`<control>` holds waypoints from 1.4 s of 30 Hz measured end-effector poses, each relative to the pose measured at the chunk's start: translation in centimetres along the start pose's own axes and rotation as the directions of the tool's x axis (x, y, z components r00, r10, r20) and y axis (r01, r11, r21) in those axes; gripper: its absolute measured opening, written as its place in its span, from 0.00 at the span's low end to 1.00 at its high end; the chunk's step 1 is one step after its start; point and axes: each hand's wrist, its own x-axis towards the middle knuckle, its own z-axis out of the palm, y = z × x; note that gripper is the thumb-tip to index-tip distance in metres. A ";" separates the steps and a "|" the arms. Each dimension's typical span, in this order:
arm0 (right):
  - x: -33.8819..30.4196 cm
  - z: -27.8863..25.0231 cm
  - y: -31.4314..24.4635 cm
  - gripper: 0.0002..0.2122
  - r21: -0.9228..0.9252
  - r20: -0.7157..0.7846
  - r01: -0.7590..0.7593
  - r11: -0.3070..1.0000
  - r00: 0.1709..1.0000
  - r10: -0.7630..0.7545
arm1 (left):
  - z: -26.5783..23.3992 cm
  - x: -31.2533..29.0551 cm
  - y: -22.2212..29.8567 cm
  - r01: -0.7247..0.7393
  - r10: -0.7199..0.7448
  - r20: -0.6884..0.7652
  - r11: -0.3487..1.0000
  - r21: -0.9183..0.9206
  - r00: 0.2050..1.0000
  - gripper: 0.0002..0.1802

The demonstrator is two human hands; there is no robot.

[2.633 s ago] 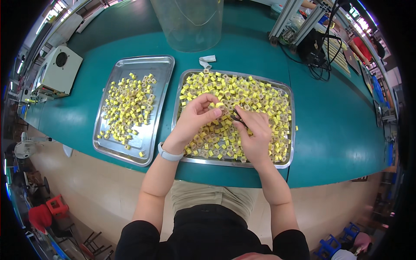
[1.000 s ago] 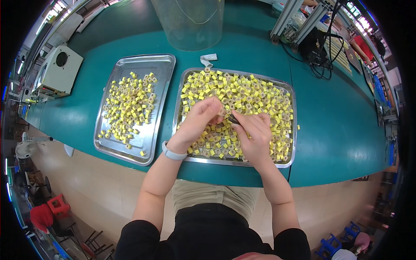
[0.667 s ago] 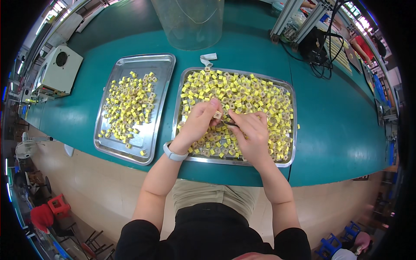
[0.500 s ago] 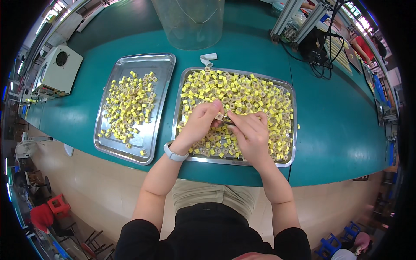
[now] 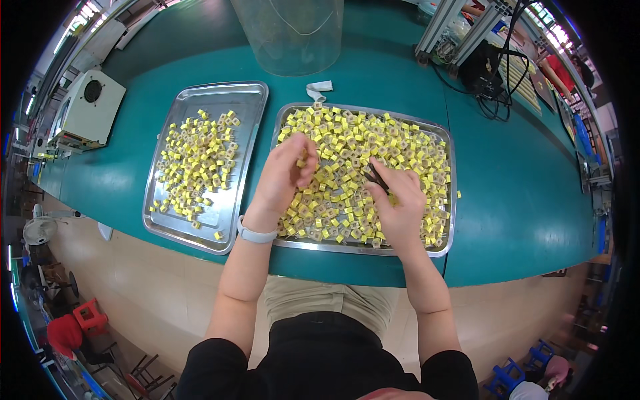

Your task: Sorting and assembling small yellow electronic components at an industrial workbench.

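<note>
My left hand [image 5: 285,172], with a pale band on the wrist, is over the left edge of the full tray. Its fingers are curled, and a small yellow electronic component [image 5: 302,160] shows between them, partly hidden. Above the middle of that tray, my right hand [image 5: 401,200] pinches dark tweezers [image 5: 378,179], whose tips point up and to the left. Beneath both hands the full metal tray [image 5: 363,249] bears a dense layer of small yellow-and-beige components [image 5: 333,193], some with thin metal pins. To the left, a second metal tray [image 5: 249,100] carries a looser pile of similar components [image 5: 200,157].
A clear plastic bucket [image 5: 293,47] stands behind the trays, near a crumpled white scrap [image 5: 319,89]. A beige box-shaped machine [image 5: 93,110] is at the far left of the green table [image 5: 513,213]. Black cables [image 5: 497,93] and a metal frame [image 5: 457,33] occupy the far right.
My hands were together over the full tray and have come apart. The left moved left and slightly up; the right moved a little right, still pinching the tweezers.
</note>
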 end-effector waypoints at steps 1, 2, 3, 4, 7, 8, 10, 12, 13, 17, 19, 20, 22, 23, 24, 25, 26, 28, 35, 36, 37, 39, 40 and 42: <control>0.0 -0.1 0.0 0.18 0.012 -0.011 -0.035 0.999 0.999 0.035 | -0.3 0.1 0.1 -0.036 0.033 0.019 0.974 0.225 0.999 0.26; 0.0 -0.2 0.0 0.18 0.026 -0.021 -0.070 0.997 0.997 0.070 | -0.4 0.1 0.1 -0.074 0.061 0.046 0.896 0.437 0.997 0.23; 0.1 -0.3 0.0 0.18 0.023 -0.022 -0.070 0.997 0.997 0.071 | -0.4 0.1 -0.1 -0.075 0.060 0.048 0.897 0.436 0.997 0.23; 0.1 -0.4 0.0 0.18 0.028 -0.024 -0.080 0.996 0.996 0.081 | 0.5 -0.3 0.2 -0.097 0.132 0.010 0.673 0.734 0.991 0.18; 0.2 -0.3 -0.1 0.17 0.041 -0.020 -0.092 0.995 0.995 0.093 | 1.5 -0.8 -0.3 -0.055 0.280 -0.009 0.221 0.974 0.960 0.12; 0.2 -0.3 -0.2 0.17 0.052 -0.015 -0.092 0.994 0.996 0.093 | 1.1 -0.8 -0.6 -0.076 0.262 0.028 0.174 0.982 0.965 0.13; 0.2 -0.4 -0.3 0.17 0.047 -0.011 -0.093 0.994 0.996 0.094 | 0.6 -0.7 -1.4 -0.100 0.240 0.067 0.128 0.987 0.968 0.13; 0.2 -0.5 -0.3 0.18 0.039 -0.010 -0.096 0.995 0.995 0.096 | 0.5 -0.5 -2.2 -0.167 0.299 0.162 -0.011 0.986 0.940 0.14; 0.1 -0.5 -0.3 0.18 0.047 -0.010 -0.095 0.994 0.995 0.096 | 0.4 -0.5 -2.5 -0.169 0.298 0.164 -0.012 0.986 0.940 0.14; 0.2 -0.4 -0.3 0.18 0.049 -0.011 -0.089 0.995 0.996 0.090 | 0.8 -0.7 -2.7 -0.155 0.318 0.202 -0.169 0.973 0.926 0.14; 0.1 -0.3 -0.1 0.18 0.049 -0.009 -0.089 0.995 0.996 0.090 | 0.9 -0.7 -2.6 -0.147 0.305 0.197 -0.179 0.973 0.932 0.14; 0.1 -0.3 0.0 0.18 0.051 -0.005 -0.088 0.995 0.996 0.088 | 0.7 -0.7 -2.6 -0.161 0.301 0.200 -0.150 0.976 0.932 0.14; 0.1 -0.2 -0.1 0.18 0.041 -0.001 -0.091 0.995 0.996 0.091 | 0.4 -0.7 -2.5 -0.169 0.299 0.199 -0.123 0.978 0.933 0.14; 0.1 -0.2 -0.2 0.18 0.032 0.003 -0.093 0.995 0.996 0.093 | 0.3 -0.6 -2.3 -0.155 0.271 0.170 -0.075 0.985 0.948 0.14; 0.1 -0.1 -0.2 0.18 0.037 0.006 -0.091 0.995 0.996 0.091 | 0.2 -0.6 -2.0 -0.139 0.241 0.142 -0.027 0.990 0.960 0.14; 0.0 -0.2 -0.2 0.18 0.039 0.001 -0.093 0.995 0.996 0.093 | 0.6 -0.5 -1.5 -0.139 0.242 0.141 -0.025 0.990 0.960 0.14; 0.0 -0.2 -0.1 0.18 0.040 -0.004 -0.095 0.995 0.995 0.096 | 1.3 -0.5 -0.8 -0.094 0.193 0.077 0.078 0.993 0.978 0.13; 0.0 -0.3 -0.2 0.18 0.039 -0.005 -0.099 0.994 0.995 0.099 | 1.5 -0.5 -0.6 -0.042 0.138 0.017 0.179 0.983 0.990 0.13; 0.2 -0.2 -0.3 0.18 0.032 0.023 -0.051 0.998 0.998 0.050 | 1.1 -0.8 -0.6 0.004 -0.112 0.238 0.910 0.414 0.965 0.14; 0.1 -0.1 -0.2 0.18 0.032 0.022 -0.052 0.998 0.998 0.051 | 1.0 -0.8 -0.4 0.133 -0.224 0.288 0.944 0.304 0.931 0.15; 0.0 0.0 0.0 0.19 0.035 0.034 -0.035 0.999 0.999 0.033 | 1.0 -0.8 -0.6 0.133 -0.224 0.289 0.944 0.303 0.931 0.15; 0.0 0.0 0.0 0.19 0.039 0.047 -0.017 0.999 0.999 0.015 | 1.0 -0.8 -1.2 0.140 -0.236 0.365 0.953 0.269 0.901 0.14; 0.0 0.0 0.0 0.19 0.029 0.045 -0.005 1.000 0.999 0.004 | 1.2 -0.8 -1.2 0.141 -0.236 0.366 0.953 0.269 0.900 0.14; 0.0 0.0 0.1 0.20 0.019 0.044 0.005 1.000 0.999 -0.006 | 1.7 -1.0 -1.0 0.130 -0.234 0.341 0.944 0.302 0.910 0.15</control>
